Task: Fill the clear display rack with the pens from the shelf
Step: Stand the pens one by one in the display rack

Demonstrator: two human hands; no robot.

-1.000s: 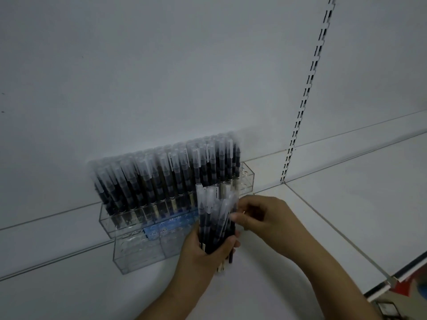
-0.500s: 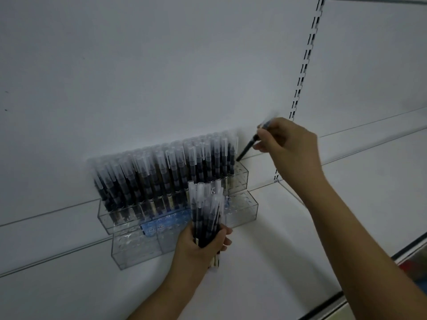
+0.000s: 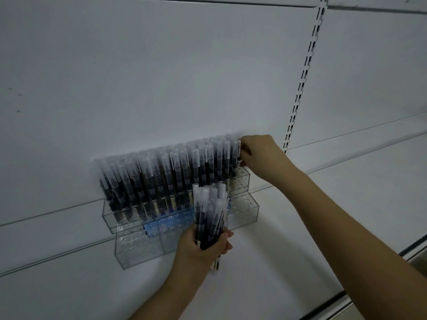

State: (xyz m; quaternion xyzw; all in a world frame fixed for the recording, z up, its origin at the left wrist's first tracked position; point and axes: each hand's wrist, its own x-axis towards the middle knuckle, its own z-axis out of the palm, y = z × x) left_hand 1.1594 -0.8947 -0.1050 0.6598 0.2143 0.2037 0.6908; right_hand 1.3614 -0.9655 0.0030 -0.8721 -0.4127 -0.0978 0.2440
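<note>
Our right hand (image 3: pixel 255 153) has its fingers (image 3: pixel 245 150) curled around the cap end of a single pen (image 3: pixel 238 155) at the right end of the upper tier; the tip appears to be entering a hole there, though blur prevents confirmation that it is seated. Our left hand (image 3: pixel 203 247) grips a bundle of pens (image 3: pixel 209 215) upright, fingers wrapped around the lower barrels, in front of the lower tiers of the clear display rack (image 3: pixel 245 211).

Risks from this position:

1. Misalignment. If the pen goes in tilted, it may jam against the hole edge or lean into the neighbouring filled row (image 3: pixel 166 176), which is tightly packed.
2. Early release. If we let go before the pen bottoms out, it could topple forward onto the shelf (image 3: pixel 346 204).
3. Bundle slip. The left grip covers only the lower barrels; one pen already hangs below the fist. A looser grip would drop pens.
4. Rack shift. The rack is light acrylic standing on the shelf, so downward force at its right end could slide or tip it.

The lower tiers remain largely unfilled.
</note>
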